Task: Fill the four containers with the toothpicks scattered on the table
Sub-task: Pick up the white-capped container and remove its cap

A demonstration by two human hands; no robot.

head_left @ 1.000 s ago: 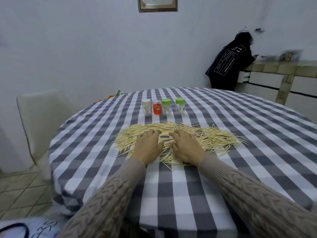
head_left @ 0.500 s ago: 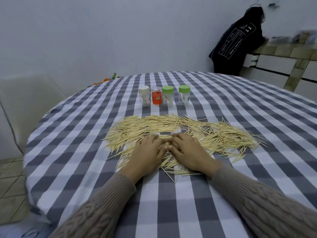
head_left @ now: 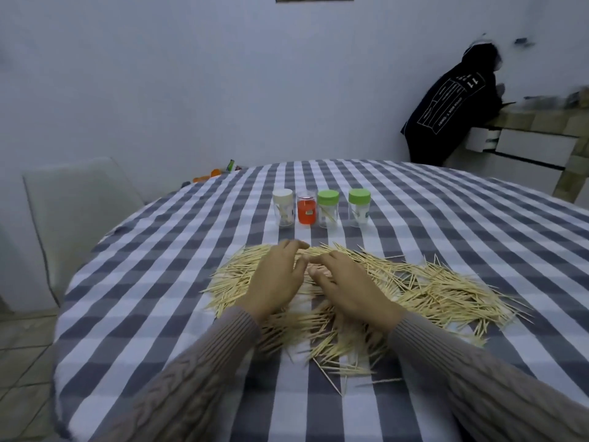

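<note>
A wide heap of toothpicks (head_left: 430, 291) lies across the checked tablecloth (head_left: 159, 314). My left hand (head_left: 275, 282) and my right hand (head_left: 349, 287) rest side by side on the heap's far middle, fingers loosely curved and fingertips nearly meeting. Whether either hand holds any toothpicks cannot be made out. Behind the heap four small containers stand in a row: a white-lidded jar (head_left: 282, 207), an orange jar (head_left: 307, 209), and two green-lidded jars (head_left: 328, 209) (head_left: 359, 207). A few toothpicks show inside the clear ones.
A pale chair (head_left: 79, 205) stands at the table's left. Small orange and green items (head_left: 212, 173) lie at the far table edge. A person in a black hooded top (head_left: 452, 106) leans on a tiled counter (head_left: 541, 122) at the back right.
Both hands have slid forward from the near part of the heap to its far middle. The camera has tilted and come closer.
</note>
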